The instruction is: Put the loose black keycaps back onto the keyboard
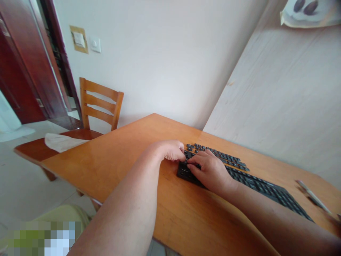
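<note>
A black keyboard [262, 186] lies on the wooden table, running away to the right. Both of my hands are at its left end. My left hand [173, 150] is closed, with its fingers curled down onto the corner keys; what its fingertips hold, if anything, is hidden. Close beside it, my right hand [210, 170] reaches over the keyboard with thumb and fingers bent together on the keys. I cannot make out anything between them. Behind the keyboard, loose black keycaps [231, 155] are laid out in rows on the table.
The wooden table [128, 160] meets the wall at the back. A slim brush-like tool [313, 195] lies on its right side. A wooden chair [101, 101] with a white cloth [62, 142] on its seat stands at the left. A pale green rounded object [64, 215] is at lower left.
</note>
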`<state>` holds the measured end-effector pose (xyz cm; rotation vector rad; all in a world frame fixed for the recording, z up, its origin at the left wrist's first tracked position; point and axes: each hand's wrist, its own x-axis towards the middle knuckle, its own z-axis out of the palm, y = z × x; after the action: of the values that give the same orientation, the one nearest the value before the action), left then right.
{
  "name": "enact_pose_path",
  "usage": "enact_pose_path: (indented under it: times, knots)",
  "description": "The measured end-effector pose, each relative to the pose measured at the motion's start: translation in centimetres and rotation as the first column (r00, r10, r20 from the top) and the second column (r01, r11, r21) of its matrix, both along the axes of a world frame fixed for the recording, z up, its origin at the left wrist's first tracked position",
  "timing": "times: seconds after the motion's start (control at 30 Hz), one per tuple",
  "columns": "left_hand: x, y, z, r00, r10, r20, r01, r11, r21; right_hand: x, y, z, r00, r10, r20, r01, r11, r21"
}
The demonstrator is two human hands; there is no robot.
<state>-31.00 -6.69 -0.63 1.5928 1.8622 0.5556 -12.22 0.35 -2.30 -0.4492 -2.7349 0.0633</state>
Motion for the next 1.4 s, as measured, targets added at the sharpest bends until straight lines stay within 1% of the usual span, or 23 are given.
enact_pose_path:
  times: [0.17,0.37,0.63,0.8,0.87,0.97,1.07,1.17,1.23,1.4]
  knots:
    - [-0.1,0.0,-0.2,0.997,0.005,0.080,-0.006,1.000,0.009,-0.2,-0.2,0.1,1.000,-0.005,0.017,0.005,1.000,0.015]
    - [-0.4,0.0,-0.5,0.995,-0.002,0.097,0.000,1.000,0.019,-0.3,-0.5,0.3,1.000,-0.005,0.021,0.004,1.000,0.028]
    - [-0.6,-0.1,-0.5,1.000,-0.002,0.016,0.002,1.000,0.013,-0.4,-0.9,0.5,1.000,-0.009,0.015,0.009,0.999,0.041]
    - [-0.5,-0.1,-0.4,0.998,0.024,-0.061,-0.023,1.000,0.007,-0.5,-1.2,0.4,0.999,-0.020,0.043,0.019,0.999,0.029]
    - [-0.5,-0.1,-0.6,0.999,0.023,-0.044,-0.023,1.000,0.005,-0.5,-1.2,0.4,0.999,-0.021,0.041,0.020,1.000,0.022]
    - [-0.5,0.1,-0.8,0.999,0.028,0.044,-0.028,1.000,-0.003,-0.3,-0.9,0.6,0.999,-0.011,0.041,0.010,1.000,0.011]
    - [-0.5,0.1,-0.9,0.989,0.103,0.108,-0.106,0.994,0.026,0.3,-0.3,1.2,0.999,-0.038,0.014,0.038,0.999,-0.001]
    - [-0.6,0.2,-0.9,0.971,0.230,0.068,-0.234,0.970,0.063,1.2,0.2,1.5,0.998,-0.068,-0.016,0.068,0.998,-0.002]
    - [-0.6,0.3,-1.0,0.956,0.291,0.047,-0.294,0.951,0.094,1.6,0.2,1.4,0.998,-0.063,-0.011,0.063,0.998,-0.001]
    - [-0.8,0.8,-1.7,0.935,0.354,0.020,-0.352,0.921,0.164,1.6,-0.7,0.8,0.999,-0.004,0.046,0.002,0.999,0.036]
